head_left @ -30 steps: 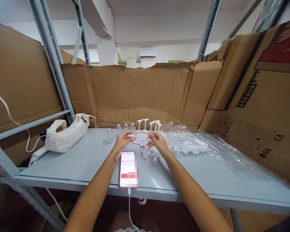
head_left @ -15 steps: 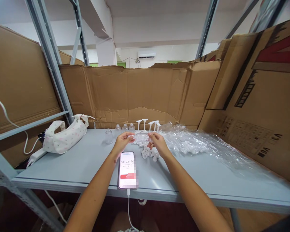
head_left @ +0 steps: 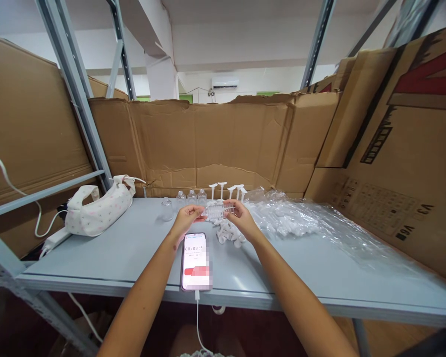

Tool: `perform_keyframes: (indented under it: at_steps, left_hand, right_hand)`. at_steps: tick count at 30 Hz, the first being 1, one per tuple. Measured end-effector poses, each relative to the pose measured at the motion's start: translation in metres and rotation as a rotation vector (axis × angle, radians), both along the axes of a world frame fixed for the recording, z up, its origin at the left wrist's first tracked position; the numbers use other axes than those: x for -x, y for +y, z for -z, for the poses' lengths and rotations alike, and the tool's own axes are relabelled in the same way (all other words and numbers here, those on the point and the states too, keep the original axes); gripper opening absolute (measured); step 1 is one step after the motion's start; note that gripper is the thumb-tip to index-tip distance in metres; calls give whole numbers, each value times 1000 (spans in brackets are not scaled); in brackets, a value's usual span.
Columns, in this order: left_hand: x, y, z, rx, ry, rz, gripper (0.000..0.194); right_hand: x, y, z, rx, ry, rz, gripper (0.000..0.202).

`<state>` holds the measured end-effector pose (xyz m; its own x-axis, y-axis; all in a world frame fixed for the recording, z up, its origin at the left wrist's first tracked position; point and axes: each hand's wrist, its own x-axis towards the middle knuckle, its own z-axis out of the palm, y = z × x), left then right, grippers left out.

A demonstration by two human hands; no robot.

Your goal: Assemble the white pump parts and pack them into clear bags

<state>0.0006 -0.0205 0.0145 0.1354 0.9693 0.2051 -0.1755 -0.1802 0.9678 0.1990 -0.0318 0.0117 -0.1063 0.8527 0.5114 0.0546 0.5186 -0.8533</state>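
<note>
A clear ribbed plastic bottle (head_left: 215, 212) lies sideways in the air above the table, held between my two hands. My left hand (head_left: 188, 218) pinches its left end, and my right hand (head_left: 241, 219) grips its right end with the fingers curled round it. Just below and behind the bottle is a pile of small white plastic parts (head_left: 228, 233). Behind my hands, several white pump tops (head_left: 222, 188) stick up. Several clear bottles (head_left: 192, 197) stand upright to the left of them, one a little nearer.
A phone (head_left: 195, 255) showing a timer lies near the table's front edge, its white cable (head_left: 198, 317) hanging down. Crumpled clear plastic bags (head_left: 290, 213) spread to the right. A white patterned pouch (head_left: 100, 213) sits at left. Cardboard (head_left: 208, 139) walls the back.
The bottle has turned slightly, and my right fingers have shifted round its right end. My left hand has barely moved.
</note>
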Motion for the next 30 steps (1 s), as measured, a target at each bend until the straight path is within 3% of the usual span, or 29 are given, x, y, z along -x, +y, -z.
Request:
perform_keyframes:
  at_steps: [19, 26, 30]
  left_hand:
    - [3, 4, 5, 48, -23, 0, 35]
    - [2, 2, 4, -80, -47, 31, 25]
    - [1, 2, 4, -59, -76, 1, 31]
  right_hand:
    - [3, 2, 7, -143, -43, -18, 31]
    - [3, 3, 6, -51, -35, 46, 32]
    - [3, 2, 5, -49, -20, 41, 32]
